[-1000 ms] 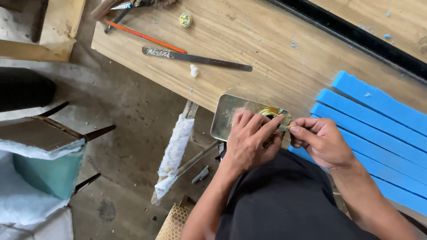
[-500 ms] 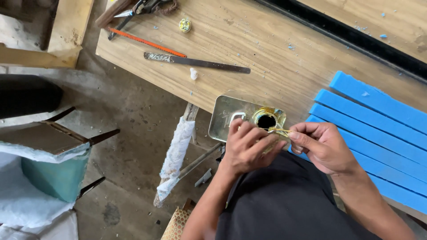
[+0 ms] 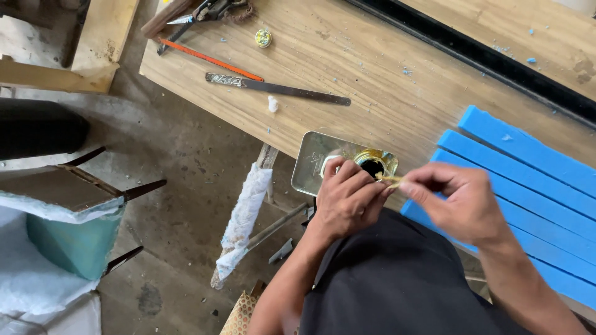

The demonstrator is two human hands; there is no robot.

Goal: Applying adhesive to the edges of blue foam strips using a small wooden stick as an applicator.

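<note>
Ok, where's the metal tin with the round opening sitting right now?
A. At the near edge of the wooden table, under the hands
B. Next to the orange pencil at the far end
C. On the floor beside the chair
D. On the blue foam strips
A: the metal tin lies at the near edge of the wooden table, with the left hand resting on it and the right hand beside its opening.

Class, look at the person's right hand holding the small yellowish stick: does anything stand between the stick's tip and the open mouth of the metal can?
Nothing visible does. The right hand pinches the stick just beside the can's mouth, with no object between. The left hand rests on the metal can, at the mouth's near side, not over it.
</note>
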